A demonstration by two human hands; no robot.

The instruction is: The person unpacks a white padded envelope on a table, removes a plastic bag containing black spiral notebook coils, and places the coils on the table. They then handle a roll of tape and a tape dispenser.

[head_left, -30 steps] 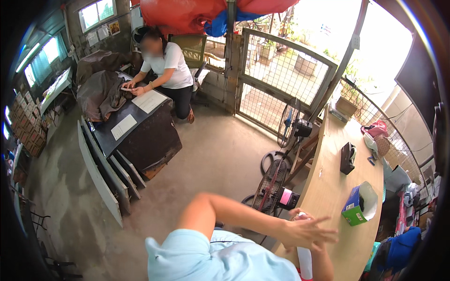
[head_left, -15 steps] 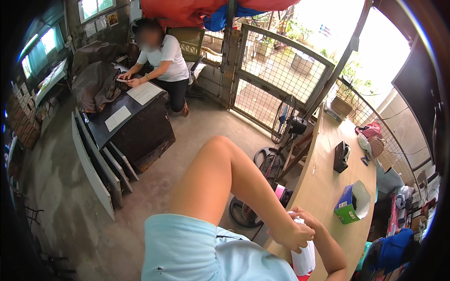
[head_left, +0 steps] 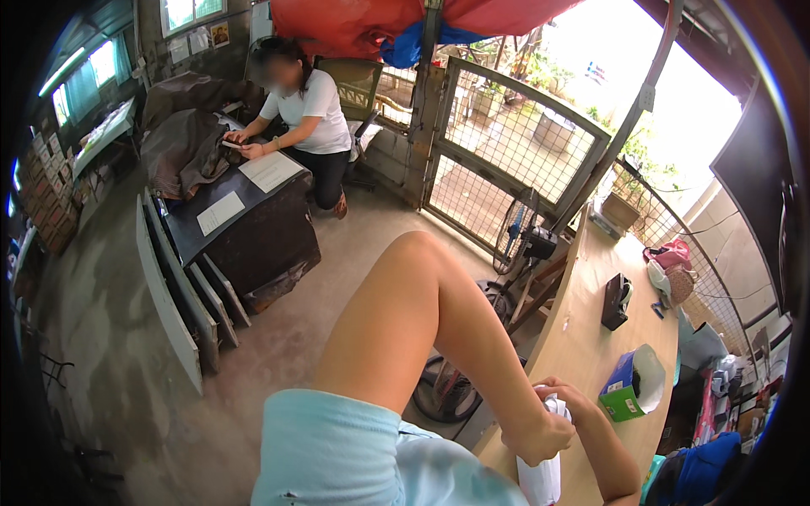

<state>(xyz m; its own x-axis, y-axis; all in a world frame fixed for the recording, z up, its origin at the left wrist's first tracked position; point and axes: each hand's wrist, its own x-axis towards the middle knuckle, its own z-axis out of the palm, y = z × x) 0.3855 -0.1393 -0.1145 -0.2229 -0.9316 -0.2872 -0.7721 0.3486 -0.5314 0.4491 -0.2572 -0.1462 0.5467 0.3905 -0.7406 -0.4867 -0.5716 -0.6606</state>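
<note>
My left hand (head_left: 538, 442) is closed around a soft white bundle (head_left: 542, 482), which could be cloth or thin plastic. Its arm, in a light blue sleeve, bends sharply at the elbow. On the far side, my right hand (head_left: 570, 396) grips the bundle's upper end, fingers curled over it. Both hands are close together above the near end of a long wooden table (head_left: 567, 341). The bundle's lower part hangs below my left hand; the fingers hide much of the rest.
On the table stand a green and blue open box (head_left: 626, 396) and a black tape dispenser (head_left: 617, 302). A standing fan (head_left: 525, 236) is beside it. Across the room a person (head_left: 305, 110) sits at a dark desk (head_left: 253, 240), holding a phone-like object. Boards (head_left: 173, 291) lean there.
My view has swung slightly, so the room sits a little farther right. Both hands still grip the white bundle; the red patch beneath it no longer shows.
</note>
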